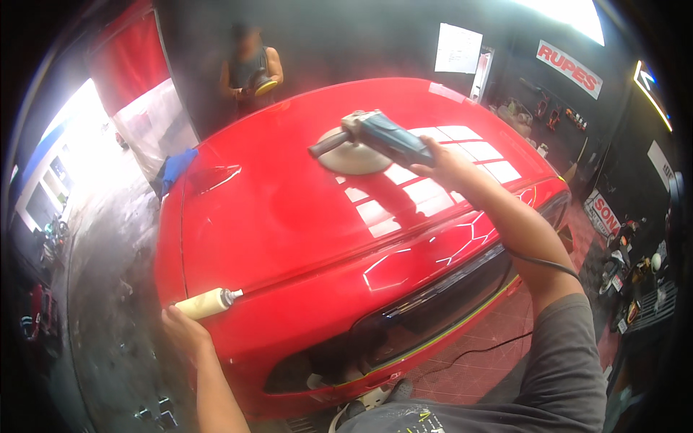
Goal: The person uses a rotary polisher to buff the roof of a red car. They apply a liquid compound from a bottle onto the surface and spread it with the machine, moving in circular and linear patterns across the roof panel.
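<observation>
Shirt [498, 414] dark grey, short-sleeved; right sleeve [567, 353] loose, ending near the elbow. Small yellow-green and white print [424, 422] on the front. Left hand [185, 335], right hand [446, 160] and forearms [218, 393] bare.

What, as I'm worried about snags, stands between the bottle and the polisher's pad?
Nothing visible: only red car roof lies between the bottle in the left hand and the polisher's pad. The cord crosses the right forearm.
</observation>
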Demonstrator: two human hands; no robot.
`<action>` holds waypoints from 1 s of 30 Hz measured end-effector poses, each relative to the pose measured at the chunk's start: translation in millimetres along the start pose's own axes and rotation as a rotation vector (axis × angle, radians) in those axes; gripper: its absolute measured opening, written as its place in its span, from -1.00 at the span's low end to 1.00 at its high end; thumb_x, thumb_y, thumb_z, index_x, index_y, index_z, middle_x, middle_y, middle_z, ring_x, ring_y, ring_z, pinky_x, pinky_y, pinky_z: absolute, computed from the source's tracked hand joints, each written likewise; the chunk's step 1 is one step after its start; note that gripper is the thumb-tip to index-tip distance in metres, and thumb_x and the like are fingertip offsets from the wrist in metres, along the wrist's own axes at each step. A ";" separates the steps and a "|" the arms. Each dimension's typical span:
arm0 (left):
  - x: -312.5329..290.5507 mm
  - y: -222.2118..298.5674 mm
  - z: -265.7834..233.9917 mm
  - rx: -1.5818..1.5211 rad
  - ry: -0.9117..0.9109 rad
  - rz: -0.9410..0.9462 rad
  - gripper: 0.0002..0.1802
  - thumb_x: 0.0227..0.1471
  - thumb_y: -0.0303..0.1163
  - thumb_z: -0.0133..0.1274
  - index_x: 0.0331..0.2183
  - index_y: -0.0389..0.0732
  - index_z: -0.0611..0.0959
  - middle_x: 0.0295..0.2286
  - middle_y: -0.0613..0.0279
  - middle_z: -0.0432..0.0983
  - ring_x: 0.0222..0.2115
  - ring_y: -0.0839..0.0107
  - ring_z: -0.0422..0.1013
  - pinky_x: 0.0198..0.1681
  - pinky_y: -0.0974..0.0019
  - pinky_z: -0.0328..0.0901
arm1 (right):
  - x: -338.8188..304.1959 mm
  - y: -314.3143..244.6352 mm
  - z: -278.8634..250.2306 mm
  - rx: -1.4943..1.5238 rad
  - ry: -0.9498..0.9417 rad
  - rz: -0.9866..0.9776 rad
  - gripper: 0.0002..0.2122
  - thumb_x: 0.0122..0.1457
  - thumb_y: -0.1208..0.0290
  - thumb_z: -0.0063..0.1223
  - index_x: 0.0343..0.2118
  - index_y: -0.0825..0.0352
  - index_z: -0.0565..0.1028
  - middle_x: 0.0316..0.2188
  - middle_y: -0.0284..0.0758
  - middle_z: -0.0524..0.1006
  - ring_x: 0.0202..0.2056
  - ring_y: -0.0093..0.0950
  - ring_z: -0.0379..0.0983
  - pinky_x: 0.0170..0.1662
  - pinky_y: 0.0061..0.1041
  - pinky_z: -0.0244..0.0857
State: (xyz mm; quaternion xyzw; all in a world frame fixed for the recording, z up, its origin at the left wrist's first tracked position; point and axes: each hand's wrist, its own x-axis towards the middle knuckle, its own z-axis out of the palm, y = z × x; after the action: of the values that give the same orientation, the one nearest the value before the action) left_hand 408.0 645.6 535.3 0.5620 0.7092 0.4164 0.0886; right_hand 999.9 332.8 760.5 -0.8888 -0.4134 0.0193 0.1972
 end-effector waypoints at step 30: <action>-5.6 1.9 2.2 -0.029 0.020 -0.015 -0.17 0.49 0.20 -0.37 0.33 -0.32 0.46 0.27 -0.29 0.38 0.28 -0.18 0.33 0.35 -0.11 0.19 | 105.1 92.6 -22.4 0.046 0.114 0.332 -0.17 0.24 0.10 0.39 0.48 0.17 0.17 -0.20 0.01 0.65 -0.39 -0.15 0.71 -0.50 -0.20 0.64</action>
State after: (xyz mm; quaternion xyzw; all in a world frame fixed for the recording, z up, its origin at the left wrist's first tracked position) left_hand 412.7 641.8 533.2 0.5512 0.7080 0.4316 0.0929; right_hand 1140.8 349.6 760.7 -0.9396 -0.2487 0.0107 0.2348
